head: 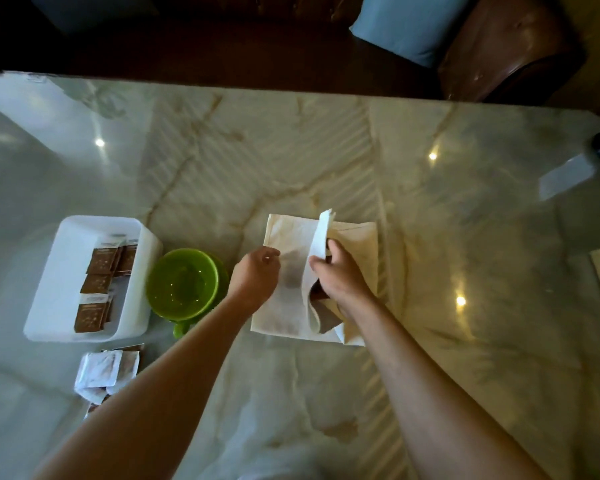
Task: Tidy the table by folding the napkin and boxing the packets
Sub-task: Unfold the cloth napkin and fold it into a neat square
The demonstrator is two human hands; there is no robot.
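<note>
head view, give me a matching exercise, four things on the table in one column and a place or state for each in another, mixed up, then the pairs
Things:
1. napkin
2. brown packets
3. green bowl
4. white packets

Places or states:
A. loose on the marble table, near the white box's close end
B. between the white box and the napkin
C. lying inside the white box
D. partly folded, one edge lifted by the right hand

Pairs: 1-D, 2-C, 3-B, 4-A
</note>
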